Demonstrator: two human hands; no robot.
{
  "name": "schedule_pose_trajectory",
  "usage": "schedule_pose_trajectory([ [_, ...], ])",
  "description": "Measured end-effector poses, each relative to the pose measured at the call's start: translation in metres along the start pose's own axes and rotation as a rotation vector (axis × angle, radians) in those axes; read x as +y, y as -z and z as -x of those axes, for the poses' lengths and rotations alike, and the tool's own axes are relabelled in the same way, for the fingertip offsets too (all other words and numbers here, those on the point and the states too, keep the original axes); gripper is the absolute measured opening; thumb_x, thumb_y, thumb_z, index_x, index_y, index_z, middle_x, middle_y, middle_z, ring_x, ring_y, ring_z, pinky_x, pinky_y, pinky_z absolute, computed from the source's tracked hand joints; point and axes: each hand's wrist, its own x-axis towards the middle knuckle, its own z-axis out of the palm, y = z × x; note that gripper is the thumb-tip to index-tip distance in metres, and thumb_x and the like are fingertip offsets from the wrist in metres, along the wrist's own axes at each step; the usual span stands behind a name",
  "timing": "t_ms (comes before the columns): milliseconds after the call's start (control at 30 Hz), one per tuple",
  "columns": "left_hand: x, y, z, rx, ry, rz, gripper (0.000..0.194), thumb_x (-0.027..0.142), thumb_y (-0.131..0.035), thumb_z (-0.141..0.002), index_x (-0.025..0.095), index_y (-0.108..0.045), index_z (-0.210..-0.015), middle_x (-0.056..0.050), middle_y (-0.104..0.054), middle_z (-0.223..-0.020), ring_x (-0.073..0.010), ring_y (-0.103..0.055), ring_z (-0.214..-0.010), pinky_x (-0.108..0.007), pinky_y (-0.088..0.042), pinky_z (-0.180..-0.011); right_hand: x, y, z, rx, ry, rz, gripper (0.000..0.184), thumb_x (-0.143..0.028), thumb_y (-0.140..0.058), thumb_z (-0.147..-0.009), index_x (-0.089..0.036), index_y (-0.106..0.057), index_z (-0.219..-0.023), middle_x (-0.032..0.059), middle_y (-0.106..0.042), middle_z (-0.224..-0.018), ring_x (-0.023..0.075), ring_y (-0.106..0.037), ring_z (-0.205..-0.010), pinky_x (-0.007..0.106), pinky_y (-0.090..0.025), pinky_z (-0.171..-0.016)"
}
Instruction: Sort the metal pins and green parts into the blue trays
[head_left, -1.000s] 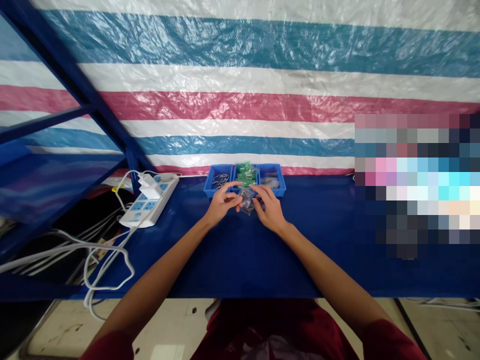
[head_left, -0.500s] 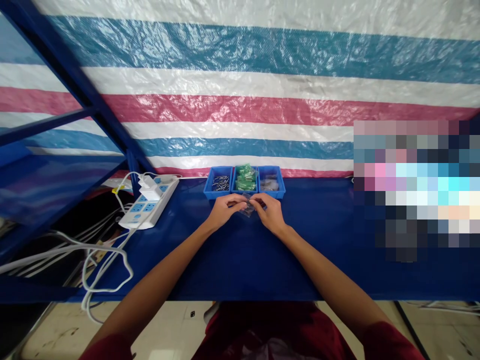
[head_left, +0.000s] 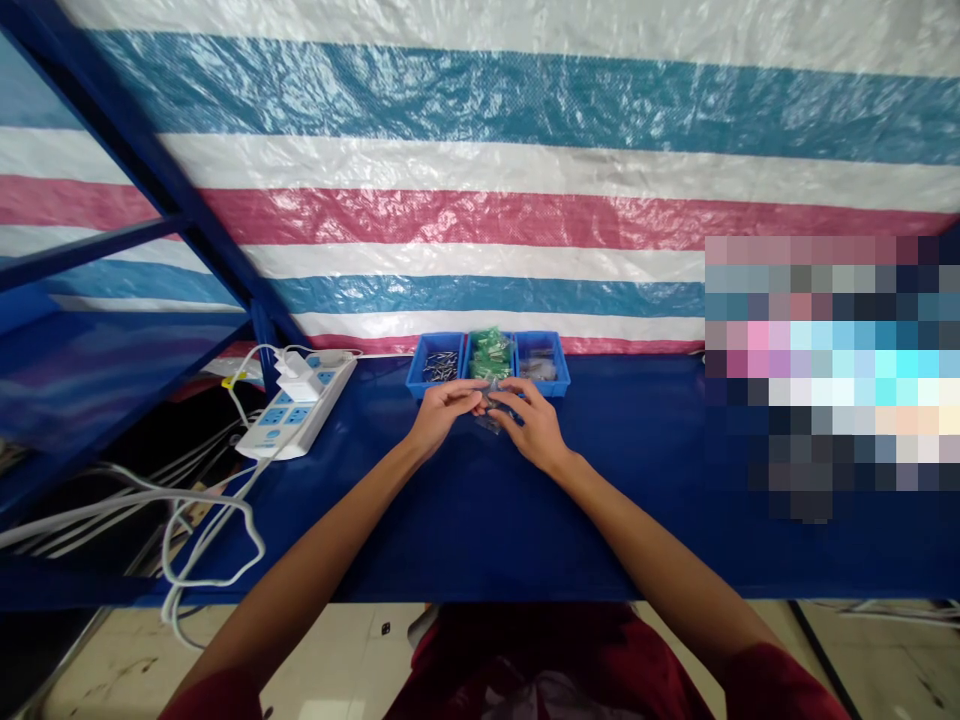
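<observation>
A small clear plastic bag (head_left: 489,424) is between my hands, just in front of the blue bins. My left hand (head_left: 444,410) pinches its left side between thumb and fingers. At the right side of the bag, my right hand (head_left: 534,420) has its thumb and fingers on the plastic, a little spread. What lies inside the bag is too small and covered to make out. Beyond my hands stand a bin of metal screw-like pieces (head_left: 441,368), a bin of green packets (head_left: 491,352) and a bin of clear bags (head_left: 538,366).
A white power strip (head_left: 289,425) with a plugged-in adapter (head_left: 298,378) lies on the blue table (head_left: 487,530) at left. Loose white cables (head_left: 214,578) hang over the table edge. A blue metal frame (head_left: 180,225) rises at left, and a striped plastic sheet (head_left: 480,215) hangs behind.
The fingers of my right hand have spread and shifted slightly left over the bag. My left fingers have straightened and moved a little. The bag now sits differently between them.
</observation>
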Motion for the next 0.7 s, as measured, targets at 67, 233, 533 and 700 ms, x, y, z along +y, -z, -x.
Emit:
schedule_pose_trajectory([
  [67,0.0,0.0,0.0,-0.015,-0.004,-0.006,0.036,0.033,-0.074,-0.074,0.013,-0.071,-0.105,-0.004,-0.068,-0.071,-0.0142,-0.06,-0.064,-0.03,-0.05,-0.069,0.001,0.0,0.0,0.016,0.0,0.002,0.024,-0.032,-0.049,-0.096,-0.02,-0.069,-0.103,0.0094,-0.068,-0.104,0.0189,-0.065,-0.097,0.031,-0.053,-0.088],
  [233,-0.001,0.003,-0.001,-0.006,-0.159,-0.31,0.032,0.04,-0.073,-0.075,0.018,-0.073,-0.098,-0.005,-0.065,-0.087,-0.0162,-0.061,-0.077,-0.028,-0.05,-0.07,0.001,0.002,-0.001,0.019,-0.06,-0.006,0.027,-0.03,-0.043,-0.097,-0.019,-0.068,-0.098,0.0078,-0.07,-0.093,0.0177,-0.066,-0.087,0.029,-0.052,-0.082],
  [533,0.002,0.002,0.004,-0.058,-0.264,-0.505,0.026,0.04,-0.064,-0.083,0.016,-0.073,-0.077,-0.007,-0.072,-0.083,-0.0204,-0.066,-0.079,-0.033,-0.052,-0.079,-0.002,0.007,-0.004,-0.045,-0.107,-0.085,0.025,-0.031,-0.047,-0.095,-0.019,-0.069,-0.096,0.0059,-0.065,-0.085,0.0158,-0.061,-0.075,0.027,-0.05,-0.073],
  [700,0.007,0.001,0.006,-0.034,-0.339,-0.583,0.023,0.038,-0.065,-0.083,0.017,-0.073,-0.076,-0.007,-0.072,-0.081,-0.0199,-0.066,-0.076,-0.033,-0.052,-0.077,-0.003,0.006,-0.004,-0.113,-0.177,-0.094,0.023,-0.034,-0.05,-0.093,-0.02,-0.068,-0.09,0.0046,-0.065,-0.081,0.0151,-0.059,-0.071,0.026,-0.049,-0.069],
])
